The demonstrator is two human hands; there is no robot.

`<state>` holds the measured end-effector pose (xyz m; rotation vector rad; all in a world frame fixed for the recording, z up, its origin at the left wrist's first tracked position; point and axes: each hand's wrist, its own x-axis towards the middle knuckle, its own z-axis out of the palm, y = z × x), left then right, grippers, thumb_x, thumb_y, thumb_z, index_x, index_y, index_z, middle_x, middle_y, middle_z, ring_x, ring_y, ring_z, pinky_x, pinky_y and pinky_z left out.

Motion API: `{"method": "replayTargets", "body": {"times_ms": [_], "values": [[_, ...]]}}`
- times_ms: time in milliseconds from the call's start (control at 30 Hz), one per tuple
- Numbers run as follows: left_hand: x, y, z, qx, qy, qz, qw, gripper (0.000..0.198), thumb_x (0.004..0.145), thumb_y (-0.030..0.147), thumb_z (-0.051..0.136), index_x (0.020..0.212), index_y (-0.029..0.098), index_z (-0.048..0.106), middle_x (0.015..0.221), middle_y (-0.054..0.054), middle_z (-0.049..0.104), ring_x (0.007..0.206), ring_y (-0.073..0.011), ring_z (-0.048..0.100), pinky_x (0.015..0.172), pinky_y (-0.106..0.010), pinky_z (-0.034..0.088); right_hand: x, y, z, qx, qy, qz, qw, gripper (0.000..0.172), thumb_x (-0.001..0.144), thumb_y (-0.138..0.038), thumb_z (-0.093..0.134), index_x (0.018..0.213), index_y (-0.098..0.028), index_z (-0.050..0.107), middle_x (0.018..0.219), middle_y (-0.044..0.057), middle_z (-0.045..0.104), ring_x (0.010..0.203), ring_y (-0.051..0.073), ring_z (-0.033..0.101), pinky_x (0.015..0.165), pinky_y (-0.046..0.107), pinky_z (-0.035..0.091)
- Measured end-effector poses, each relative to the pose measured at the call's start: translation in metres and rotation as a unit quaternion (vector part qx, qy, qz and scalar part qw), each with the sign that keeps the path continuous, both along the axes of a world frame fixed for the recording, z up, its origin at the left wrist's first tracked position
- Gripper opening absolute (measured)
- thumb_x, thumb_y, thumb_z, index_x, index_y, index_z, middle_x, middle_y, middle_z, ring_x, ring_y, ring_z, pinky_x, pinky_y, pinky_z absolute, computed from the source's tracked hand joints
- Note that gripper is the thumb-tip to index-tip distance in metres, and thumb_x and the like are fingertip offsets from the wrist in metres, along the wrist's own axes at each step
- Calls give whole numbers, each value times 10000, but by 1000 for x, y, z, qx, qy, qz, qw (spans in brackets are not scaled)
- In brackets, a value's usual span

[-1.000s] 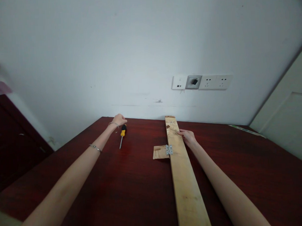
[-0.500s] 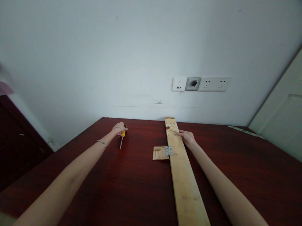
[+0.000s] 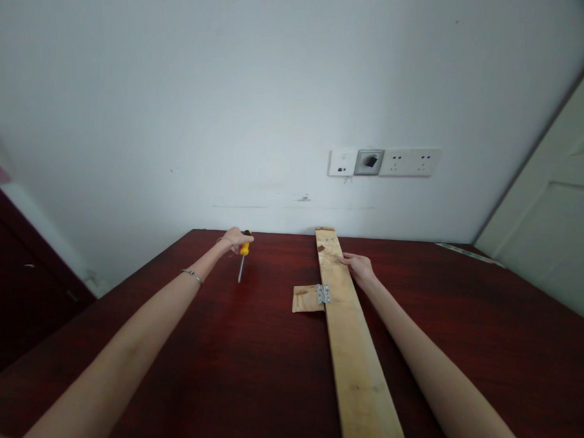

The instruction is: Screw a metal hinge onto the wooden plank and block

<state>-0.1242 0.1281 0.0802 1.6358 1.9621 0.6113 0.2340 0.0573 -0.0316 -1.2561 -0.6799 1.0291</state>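
A long pale wooden plank [image 3: 348, 333] lies lengthwise on the dark red table [image 3: 240, 350]. A small metal hinge [image 3: 323, 294] joins it to a little square wood piece [image 3: 304, 298] on its left side. My right hand [image 3: 358, 268] rests on the plank's right edge near the far end, fingers flat. My left hand [image 3: 235, 238] is closed round the yellow and black handle of a screwdriver [image 3: 242, 258], whose shaft points down toward me, tip just above the table.
A white wall rises right behind the table, with a row of sockets and a switch [image 3: 384, 162]. A pale door [image 3: 553, 220] stands at the right. Dark red furniture [image 3: 18, 282] is at the left.
My left hand came down on the screwdriver, closed round its handle and lifted it off the table. My right hand stayed on the plank.
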Motion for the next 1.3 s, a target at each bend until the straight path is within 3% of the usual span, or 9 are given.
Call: {"method": "replayTargets", "body": {"times_ms": [133, 267, 333, 433, 633, 967, 1300], "values": [[25, -11, 20, 34, -145, -72, 986, 182, 671, 278, 646, 647, 104, 599, 501, -68, 611, 516, -180, 622, 530, -252, 498, -1, 0, 0, 4, 3, 2, 1000, 219, 523, -60, 675, 733, -112, 704, 663, 68, 718, 632, 198, 665, 586, 274, 541], [51, -36, 21, 66, -393, -203, 894, 196, 679, 251, 643, 774, 95, 573, 673, -100, 669, 576, -175, 640, 589, -291, 523, -1, -1, -1, 9, 0, 4, 1000, 242, 513, -70, 682, 751, -108, 711, 686, 71, 724, 644, 199, 665, 599, 277, 541], [64, -48, 19, 81, -439, -247, 860, 212, 683, 247, 643, 813, 98, 566, 723, -109, 679, 636, -190, 658, 601, -291, 520, -1, -2, 0, 9, 0, 4, 1000, 255, 516, -80, 683, 768, -107, 715, 697, 75, 726, 653, 204, 666, 601, 281, 541], [82, -59, 21, 111, -464, -263, 839, 245, 693, 246, 642, 868, 96, 560, 762, -114, 685, 695, -205, 670, 622, -291, 513, -2, -4, 0, 8, 1, -1, 1000, 283, 518, -84, 682, 798, -105, 717, 705, 77, 727, 653, 207, 667, 593, 281, 539], [106, -70, 29, 181, -446, -259, 837, 382, 672, 311, 693, 970, 106, 572, 846, -113, 698, 810, -229, 669, 692, -294, 502, -2, -6, 1, 9, 8, -6, 1000, 302, 522, -94, 692, 824, -103, 712, 740, 86, 729, 676, 205, 667, 605, 276, 539], [117, -82, 17, 243, -423, -263, 832, 428, 651, 298, 719, 1007, 102, 583, 911, -107, 686, 856, -233, 656, 781, -333, 502, -2, -6, 0, 11, 20, 0, 1000, 337, 513, -88, 687, 849, -92, 705, 736, 88, 728, 652, 195, 661, 605, 275, 536], [129, -86, 7, 263, -414, -251, 835, 420, 638, 292, 723, 983, 97, 585, 867, -87, 696, 799, -205, 660, 754, -311, 512, -1, -4, -2, 13, 26, -2, 1000, 319, 517, -70, 681, 833, -100, 715, 691, 72, 724, 626, 192, 659, 575, 266, 533]]}}
